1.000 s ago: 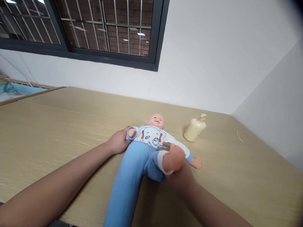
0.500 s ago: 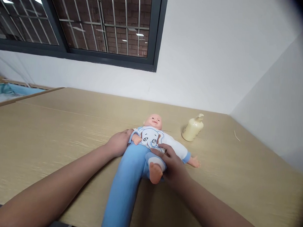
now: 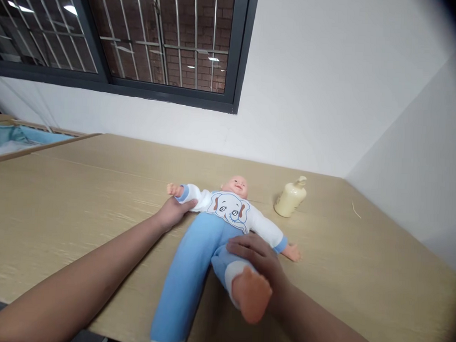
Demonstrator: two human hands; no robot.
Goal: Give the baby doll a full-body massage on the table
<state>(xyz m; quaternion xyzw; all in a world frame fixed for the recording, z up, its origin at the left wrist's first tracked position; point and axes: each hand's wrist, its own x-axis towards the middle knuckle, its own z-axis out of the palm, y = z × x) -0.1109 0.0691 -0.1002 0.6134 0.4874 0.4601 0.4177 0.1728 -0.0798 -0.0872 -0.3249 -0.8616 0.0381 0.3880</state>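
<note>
A baby doll point(image 3: 230, 211) in a white top with an elephant face and light blue trousers lies on its back, head towards the wall. My left hand point(image 3: 174, 212) grips the doll's sleeved arm on the left side, thumb over the sleeve and the other fingers hidden beneath. That arm is stretched out sideways. My right hand point(image 3: 260, 254) is wrapped over the doll's bent leg point(image 3: 225, 263), whose bare foot points up towards me. The other trouser leg point(image 3: 183, 279) extends straight towards the near edge.
A cream pump bottle point(image 3: 290, 198) stands right of the doll's head. The wood-coloured tabletop point(image 3: 100, 186) meets the white wall at the back. A thin pale strip point(image 3: 356, 210) lies far right. A blue-lined crib or box point(image 3: 38, 135) is at left, below a barred window point(image 3: 165, 44).
The doll's left-side arm has moved from its belly out to the side, with my left hand. Its bent leg has come nearer to me and rightward in my right hand.
</note>
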